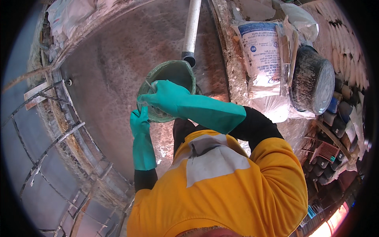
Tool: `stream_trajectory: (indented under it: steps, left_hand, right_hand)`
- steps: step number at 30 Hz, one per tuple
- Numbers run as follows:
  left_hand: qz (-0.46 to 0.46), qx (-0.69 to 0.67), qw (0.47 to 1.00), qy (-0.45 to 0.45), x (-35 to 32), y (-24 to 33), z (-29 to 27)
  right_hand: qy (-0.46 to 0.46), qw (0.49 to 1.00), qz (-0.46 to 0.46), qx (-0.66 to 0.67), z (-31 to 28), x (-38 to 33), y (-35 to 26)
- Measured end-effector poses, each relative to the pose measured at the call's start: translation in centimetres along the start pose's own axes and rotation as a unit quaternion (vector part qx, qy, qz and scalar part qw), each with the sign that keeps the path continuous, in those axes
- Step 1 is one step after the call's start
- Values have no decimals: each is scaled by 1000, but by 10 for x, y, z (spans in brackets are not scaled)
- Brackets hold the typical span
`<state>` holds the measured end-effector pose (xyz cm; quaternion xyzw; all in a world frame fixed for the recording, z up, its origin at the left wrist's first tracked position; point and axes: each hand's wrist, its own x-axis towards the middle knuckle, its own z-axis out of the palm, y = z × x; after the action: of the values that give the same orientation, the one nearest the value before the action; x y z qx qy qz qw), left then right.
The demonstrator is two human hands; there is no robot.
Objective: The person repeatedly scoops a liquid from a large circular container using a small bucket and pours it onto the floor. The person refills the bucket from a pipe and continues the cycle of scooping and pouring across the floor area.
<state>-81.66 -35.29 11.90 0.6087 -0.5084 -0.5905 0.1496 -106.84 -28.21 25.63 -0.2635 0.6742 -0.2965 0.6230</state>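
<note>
A dull green bucket (183, 73) with a rough, coated rim stands in front of me, its open mouth facing up. My right hand (167, 94), in a long teal rubber glove, reaches across the mouth. Its fingers are closed at the bucket's left edge, near a thin pale strip that may be the handle. Just below, my left hand (140, 121), gloved alike, is closed against the lower left of the rim. Part of the bucket is hidden behind the right glove and forearm. The dark end of a pale pipe (192, 29) sits right at the far rim.
Wet, stained brown floor (118, 59) surrounds the bucket. To the left, a rusty metal frame (39, 160) edges a grey surface. At right lie a printed white sack (260, 55), a black tub (316, 81) on its side and a red plastic crate (325, 152). More sacks (71, 17) rest at far left.
</note>
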Motion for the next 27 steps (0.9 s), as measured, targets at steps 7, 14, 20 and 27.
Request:
stream_trajectory:
  steps: [7, 14, 20, 27]
  left_hand:
    - [-8, 38, 999, 4, -9, 11, 2]
    - [-8, -8, 1000, -3, -22, 23, 7]
    - [-7, 31, 999, -2, -27, 32, 6]
    - [5, 10, 1000, -16, -29, 36, 5]
  right_hand:
    - [-7, 1000, -12, 23, -7, -10, -2]
    - [-12, 1000, -17, -1, -12, -21, -10]
    - [-19, 1000, -18, 1, -15, -21, -10]
    - [-25, 1000, -16, 4, -19, -27, -13]
